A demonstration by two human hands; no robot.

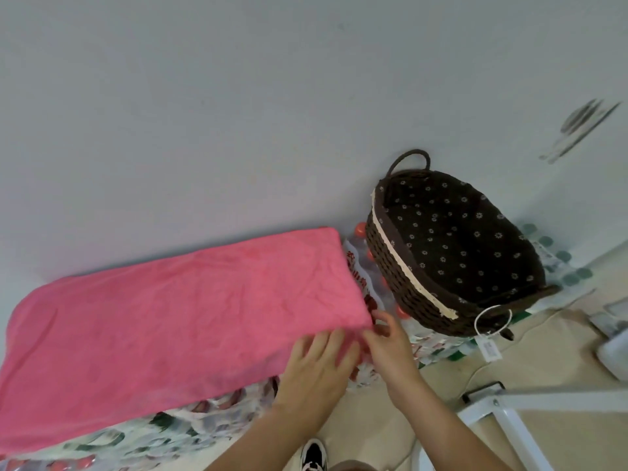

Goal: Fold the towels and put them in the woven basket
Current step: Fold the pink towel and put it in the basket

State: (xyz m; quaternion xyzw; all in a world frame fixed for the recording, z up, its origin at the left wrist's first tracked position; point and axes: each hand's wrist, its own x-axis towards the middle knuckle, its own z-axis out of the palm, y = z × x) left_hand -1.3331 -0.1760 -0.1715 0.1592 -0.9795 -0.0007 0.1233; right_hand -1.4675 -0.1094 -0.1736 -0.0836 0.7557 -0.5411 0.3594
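A pink towel [176,321] lies spread flat over packs of bottled water along the wall. My left hand [319,365] rests flat on its near right edge with the fingers straight. My right hand [387,338] pinches the towel's near right corner between thumb and fingers. The dark brown woven basket [401,277], lined with dotted brown cloth and empty, stands tilted on more bottle packs just right of the towel, a white tag hanging from its near handle.
Wrapped packs of bottles [190,426] with red caps carry the towel and the basket. A grey wall [238,113] rises behind. A white metal frame [509,413] stands on the beige floor at lower right. My shoe [314,453] shows at the bottom.
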